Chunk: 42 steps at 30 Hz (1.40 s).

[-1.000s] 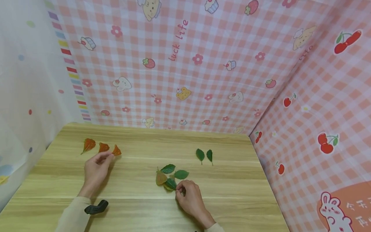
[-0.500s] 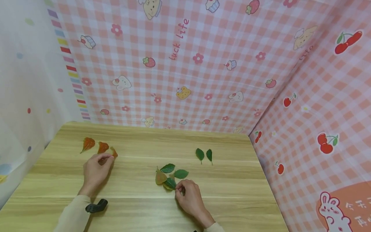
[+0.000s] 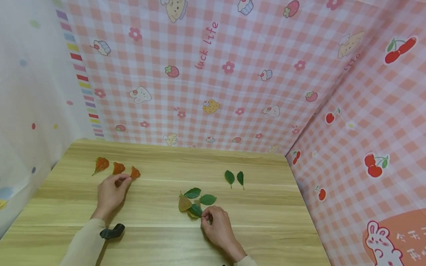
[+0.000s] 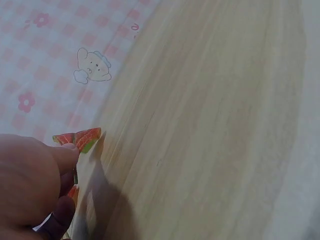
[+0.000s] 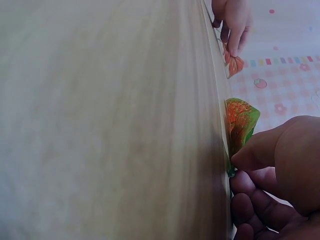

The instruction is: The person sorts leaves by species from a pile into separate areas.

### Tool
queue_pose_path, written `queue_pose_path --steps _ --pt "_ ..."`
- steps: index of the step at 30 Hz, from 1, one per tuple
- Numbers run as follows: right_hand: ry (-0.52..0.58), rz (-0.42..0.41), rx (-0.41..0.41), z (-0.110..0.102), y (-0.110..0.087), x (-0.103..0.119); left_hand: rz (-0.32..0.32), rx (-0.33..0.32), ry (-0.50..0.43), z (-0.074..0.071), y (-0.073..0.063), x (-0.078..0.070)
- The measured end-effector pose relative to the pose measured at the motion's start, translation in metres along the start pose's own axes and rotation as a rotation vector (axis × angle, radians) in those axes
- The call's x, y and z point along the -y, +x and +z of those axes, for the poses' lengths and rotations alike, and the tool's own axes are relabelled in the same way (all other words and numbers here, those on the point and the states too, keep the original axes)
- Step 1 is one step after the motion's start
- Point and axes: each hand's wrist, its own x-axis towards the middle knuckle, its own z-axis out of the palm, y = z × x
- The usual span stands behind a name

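Note:
My left hand (image 3: 111, 192) pinches a reddish-orange leaf (image 3: 135, 173) near its stem, between thumb and index finger. In the left wrist view that leaf (image 4: 80, 139) stands up from the fingertips with a green underside. Two more orange leaves lie to its left, one (image 3: 101, 165) whole in view and one (image 3: 118, 168) partly behind the hand. My right hand (image 3: 217, 226) pinches the stem end of a dark green leaf (image 3: 195, 210) at the near edge of a small pile. In that pile are a brownish-yellow leaf (image 3: 184, 203) and other green leaves (image 3: 208, 200).
Two green leaves (image 3: 229, 177) lie apart toward the back right of the wooden table (image 3: 159, 240). A pink checked cloth (image 3: 199, 85) rises behind the table, with another cloth on the right. A black wrist device (image 3: 113, 232) sits on my left sleeve.
The orange leaf in my left hand tilted narrow half a second ago and now shows its broad face again. My right hand stays at the pile.

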Motion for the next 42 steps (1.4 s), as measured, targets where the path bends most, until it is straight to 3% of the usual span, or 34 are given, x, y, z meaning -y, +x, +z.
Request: queue_pose_path --steps 4,15,27,42 --pt "0.006 0.001 0.003 0.0 -0.001 0.001 0.014 0.008 0.01 0.002 0.003 -0.003" --pt "0.002 0.005 0.006 0.0 0.0 0.0 -0.034 0.057 0.03 0.006 0.011 -0.002" --pt "0.027 -0.005 0.007 -0.002 -0.001 0.0 -0.123 0.014 0.029 0.011 0.013 -0.001" --pt "0.178 0.104 0.02 -0.014 -0.005 -0.001 -0.128 0.009 0.038 0.012 0.012 -0.001"
